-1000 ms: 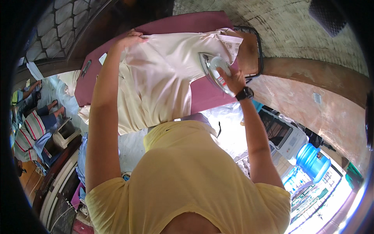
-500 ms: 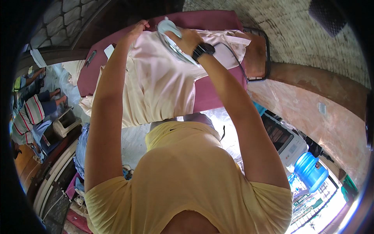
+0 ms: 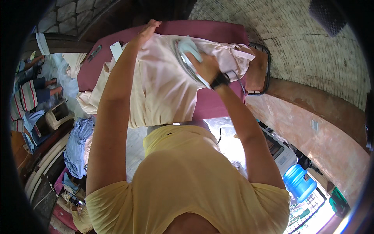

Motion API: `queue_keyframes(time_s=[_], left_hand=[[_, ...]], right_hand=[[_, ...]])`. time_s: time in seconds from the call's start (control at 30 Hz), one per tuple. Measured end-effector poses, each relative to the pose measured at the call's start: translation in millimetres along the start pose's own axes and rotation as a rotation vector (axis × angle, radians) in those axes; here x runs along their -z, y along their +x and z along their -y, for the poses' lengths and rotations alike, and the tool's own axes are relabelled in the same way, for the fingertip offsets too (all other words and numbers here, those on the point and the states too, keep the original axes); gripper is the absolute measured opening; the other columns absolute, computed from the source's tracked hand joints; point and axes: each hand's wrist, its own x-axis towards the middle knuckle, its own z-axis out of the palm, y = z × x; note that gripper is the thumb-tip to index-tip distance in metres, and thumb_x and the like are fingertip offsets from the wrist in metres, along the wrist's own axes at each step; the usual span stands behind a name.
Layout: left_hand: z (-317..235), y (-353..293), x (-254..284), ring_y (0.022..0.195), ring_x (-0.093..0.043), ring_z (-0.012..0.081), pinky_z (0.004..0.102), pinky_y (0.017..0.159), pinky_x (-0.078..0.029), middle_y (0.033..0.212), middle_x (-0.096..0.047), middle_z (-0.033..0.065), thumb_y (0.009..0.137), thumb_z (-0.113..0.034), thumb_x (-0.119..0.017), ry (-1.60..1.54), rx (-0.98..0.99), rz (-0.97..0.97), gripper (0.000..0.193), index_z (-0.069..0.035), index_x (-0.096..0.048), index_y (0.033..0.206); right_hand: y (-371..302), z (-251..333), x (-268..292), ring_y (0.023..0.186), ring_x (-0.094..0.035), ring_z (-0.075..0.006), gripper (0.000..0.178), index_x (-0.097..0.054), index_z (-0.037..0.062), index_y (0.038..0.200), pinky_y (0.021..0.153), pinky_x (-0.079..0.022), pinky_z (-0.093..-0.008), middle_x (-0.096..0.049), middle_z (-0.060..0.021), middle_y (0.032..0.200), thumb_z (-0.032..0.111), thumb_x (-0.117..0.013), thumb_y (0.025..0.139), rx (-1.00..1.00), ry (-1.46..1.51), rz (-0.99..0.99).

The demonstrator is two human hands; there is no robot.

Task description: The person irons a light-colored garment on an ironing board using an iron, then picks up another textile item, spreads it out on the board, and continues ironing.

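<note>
Step in hand: by judgement, pressing the pale pink garment [image 3: 159, 93] with a hand iron on the maroon ironing board [image 3: 212, 105].

Location: the iron [image 3: 189, 47] is on the garment, right of the ironing board's centre and nearer its far edge than its near edge. The garment leaves a bare strip along the far edge and drapes over the near edge toward the operator.

Orientation: the iron's long axis lies diagonally, from the far left corner side toward the near edge at right. Blur and the covering hand obscure the outline; which end is the nose cannot be told.

Hands: the right hand [image 3: 205, 66] is closed around the iron's handle. The left hand [image 3: 149, 30] lies at the garment's far edge, left of the iron, fingers directed toward the ironing board's far edge; whether it pinches the cloth cannot be told.

Adjacent items: a white flat object [image 3: 116, 51] and a dark slim tool [image 3: 95, 53] lie toward the left end. A dark cord [image 3: 240, 82] loops down near the right end, beside a framed brown panel [image 3: 257, 70].

Next move, by judgement: a pass calls for the soleplate level, cloth tensioned by the left hand, fingers clear of the hot metal, and the cord free of the garment
</note>
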Motion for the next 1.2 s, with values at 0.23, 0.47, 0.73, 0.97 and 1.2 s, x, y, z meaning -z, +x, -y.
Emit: queue_keyframes(time_s=[0.23, 0.47, 0.73, 0.97, 1.2], left_hand=[[10, 5, 8, 0.082, -0.045, 0.0170, 0.0328, 0.078, -0.038, 0.090, -0.050, 0.0049, 0.091, -0.054, -0.047, -0.203, -0.034, -0.043, 0.050, -0.010, -0.050, 0.115], [-18, -21, 2, 0.104, -0.053, 0.0251, 0.0416, 0.095, -0.038, 0.103, -0.056, 0.0100, 0.092, -0.058, -0.040, 0.184, -0.037, -0.065, 0.056, -0.010, -0.049, 0.120], [-4, -7, 0, 0.106, -0.053, 0.0274, 0.0408, 0.096, -0.037, 0.105, -0.054, 0.0111, 0.089, -0.062, -0.041, 0.033, -0.025, -0.060, 0.060, -0.009, -0.048, 0.115], [-24, -24, 2, 0.105, -0.053, 0.0273, 0.0401, 0.095, -0.038, 0.104, -0.055, 0.0113, 0.089, -0.063, -0.041, 0.125, -0.040, -0.053, 0.061, -0.009, -0.050, 0.114], [0, -8, 6, 0.117, -0.051, 0.0284, 0.0423, 0.102, -0.034, 0.117, -0.057, 0.0125, 0.089, -0.065, -0.040, 0.074, -0.044, -0.019, 0.064, -0.010, -0.051, 0.121]], right_hand=[[76, 34, -24, 0.090, -0.067, -0.0393, 0.071, -0.070, 0.0026, 0.097, 0.082, -0.052, -0.0467, -0.068, -0.0253, 0.087, 0.069, -0.047, 0.086, -0.126, -0.003, -0.075], [-117, -67, 37, 0.073, -0.068, -0.0368, 0.058, -0.071, 0.0048, 0.095, 0.067, -0.054, -0.0454, -0.069, -0.0194, 0.076, 0.061, -0.058, 0.084, -0.101, -0.234, -0.142], [-77, -82, 51, 0.077, -0.065, -0.0444, 0.060, -0.069, -0.0008, 0.089, 0.069, -0.051, -0.0493, -0.065, -0.0263, 0.076, 0.057, -0.053, 0.091, -0.446, -0.051, -0.579], [-112, -85, 43, 0.071, -0.068, -0.0387, 0.057, -0.068, -0.0022, 0.093, 0.063, -0.052, -0.0451, -0.066, -0.0221, 0.072, 0.054, -0.058, 0.091, -0.437, 0.067, -0.633], [-102, -87, 63, 0.072, -0.070, -0.0358, 0.054, -0.070, 0.0025, 0.102, 0.065, -0.056, -0.0437, -0.069, -0.0185, 0.072, 0.053, -0.062, 0.087, -0.205, 0.025, -0.314]])
